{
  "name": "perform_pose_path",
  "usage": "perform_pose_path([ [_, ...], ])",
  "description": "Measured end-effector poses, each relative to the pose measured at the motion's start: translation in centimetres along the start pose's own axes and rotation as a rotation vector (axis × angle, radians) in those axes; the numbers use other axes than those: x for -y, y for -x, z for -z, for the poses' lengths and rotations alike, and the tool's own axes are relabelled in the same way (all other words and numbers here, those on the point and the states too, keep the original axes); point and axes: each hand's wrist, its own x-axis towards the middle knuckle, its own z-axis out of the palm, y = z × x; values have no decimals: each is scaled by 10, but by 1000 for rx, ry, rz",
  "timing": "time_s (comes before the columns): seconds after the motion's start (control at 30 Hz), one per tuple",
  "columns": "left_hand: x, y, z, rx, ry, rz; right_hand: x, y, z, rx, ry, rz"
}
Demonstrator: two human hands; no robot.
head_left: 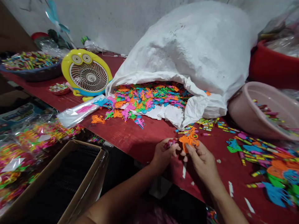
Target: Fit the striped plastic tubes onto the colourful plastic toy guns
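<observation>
Near the table's front edge, my left hand is closed around several small dark red pieces, whose exact kind I cannot make out. My right hand pinches a flat orange plastic toy piece with openwork and a looped end. Both hands are close together, with the orange piece just right of the left fingers. Behind them a large white sack lies on its side, its mouth spilling many coloured plastic toy pieces. Small yellow-banded sticks lie just beyond my right hand.
A yellow fan and a clear plastic bag stand left on the red table. At right are a pink tub, a red tub and loose coloured pieces. An open carton sits lower left.
</observation>
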Motion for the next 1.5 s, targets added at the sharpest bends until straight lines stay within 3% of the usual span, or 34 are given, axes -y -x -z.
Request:
perform_pose_path([
  [0.1, 5, -1, 0, 36, -7, 8, -2, 6, 2, -13, 26, -6],
  [0.33, 10, 0, -4, -25, 30, 6, 1, 13, -11, -84, 29, -9],
  [0.57, 22, 0, -5, -143, -77, -37, 4, 23, -17, -170, 258, -20],
  [0.8, 7, 4, 3, 0, -407, -206, 1, 23, -19, -218, 289, -17],
  [0.93, 9, 5, 1, -40, -228, -120, 7, 27, -22, -226, 208, -53],
  [1.1, 17, 5, -3, -32, 18, -31, 7, 29, -24, -230, 275, -22],
  [1.5, 19, 6, 1, -24, -132, -103, 2, 30, -18, -166, 417, 20],
])
